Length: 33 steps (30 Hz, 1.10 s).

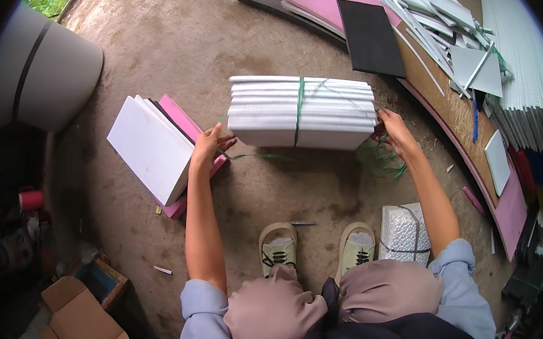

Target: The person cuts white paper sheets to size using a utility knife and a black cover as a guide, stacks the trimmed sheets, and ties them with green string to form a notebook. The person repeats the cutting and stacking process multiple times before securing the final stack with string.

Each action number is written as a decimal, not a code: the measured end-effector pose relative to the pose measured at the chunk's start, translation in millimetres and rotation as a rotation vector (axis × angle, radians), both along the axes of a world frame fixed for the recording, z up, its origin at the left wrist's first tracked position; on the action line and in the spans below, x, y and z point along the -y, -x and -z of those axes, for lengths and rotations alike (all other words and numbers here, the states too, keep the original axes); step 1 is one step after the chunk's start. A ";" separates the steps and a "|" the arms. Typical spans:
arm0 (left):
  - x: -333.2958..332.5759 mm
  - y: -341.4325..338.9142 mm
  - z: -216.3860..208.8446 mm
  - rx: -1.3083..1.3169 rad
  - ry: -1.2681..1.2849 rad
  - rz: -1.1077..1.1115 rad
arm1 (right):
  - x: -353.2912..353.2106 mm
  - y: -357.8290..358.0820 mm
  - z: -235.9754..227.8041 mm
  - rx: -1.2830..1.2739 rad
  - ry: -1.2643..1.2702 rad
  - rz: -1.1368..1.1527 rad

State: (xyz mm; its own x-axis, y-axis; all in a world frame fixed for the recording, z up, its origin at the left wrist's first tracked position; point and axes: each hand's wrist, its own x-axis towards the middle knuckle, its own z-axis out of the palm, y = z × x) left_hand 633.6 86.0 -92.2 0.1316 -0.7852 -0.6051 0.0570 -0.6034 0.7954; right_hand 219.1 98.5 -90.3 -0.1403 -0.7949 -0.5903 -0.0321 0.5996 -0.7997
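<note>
White, black and pink sheets (152, 148) lie stacked at left; the left hand (208, 147), fingers half curled, meets green string (300, 104) beside the white bundle (331, 113) – grip unclear; the bundle rests mid-floor, string-bound; the right hand (396, 131) curls at its right end – whether it pinches string, I cannot tell.

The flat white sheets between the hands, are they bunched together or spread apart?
Bunched together: the white sheets sit in close layers, thin green string crossing them.

The stacked sheets (322, 113) are white, the string (299, 111) green.
</note>
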 end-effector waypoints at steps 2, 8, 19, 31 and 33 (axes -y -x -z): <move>11.7 13.5 -15.1 -0.139 -0.034 -0.070 | 12.6 4.0 1.6 0.093 -0.005 0.047; 3.9 38.0 -4.1 0.152 0.023 0.010 | 7.8 23.3 12.6 -0.128 0.119 -0.165; -31.9 50.9 34.7 0.369 0.287 -0.111 | -62.4 -15.2 27.1 -0.808 0.569 -0.418; -66.5 53.8 54.7 0.874 0.447 0.250 | -78.8 -32.7 48.3 -0.865 0.686 -0.292; -62.5 51.8 48.6 0.912 0.503 0.263 | -70.9 -36.8 41.1 -0.767 0.687 -0.208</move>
